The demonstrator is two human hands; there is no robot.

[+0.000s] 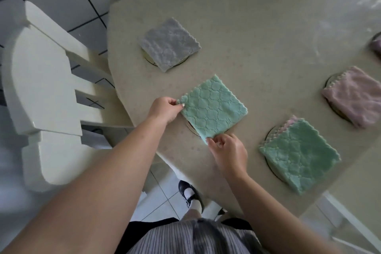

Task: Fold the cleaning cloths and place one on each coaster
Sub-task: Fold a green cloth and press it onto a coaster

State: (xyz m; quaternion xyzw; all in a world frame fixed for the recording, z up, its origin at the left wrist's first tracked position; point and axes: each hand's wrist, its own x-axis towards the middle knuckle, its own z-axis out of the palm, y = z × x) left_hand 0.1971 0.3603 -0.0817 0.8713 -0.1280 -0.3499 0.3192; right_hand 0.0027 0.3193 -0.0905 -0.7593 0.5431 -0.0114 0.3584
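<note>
Table (pixel 257 27): beige, cloths folded on coasters.
Left hand (pixel 165 110): pinches green cloth (pixel 213 109) corner.
Right hand (pixel 228 152): pinches its near corner.
Tip: centre it over coaster (pixel 190 127), then release.

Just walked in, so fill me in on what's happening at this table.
A person is setting folded cleaning cloths on round coasters. The left hand and right hand each pinch a corner of a green cloth, laying it over a coaster at the table edge. A grey cloth, a second green cloth and a pink cloth already sit folded on other coasters.
</note>
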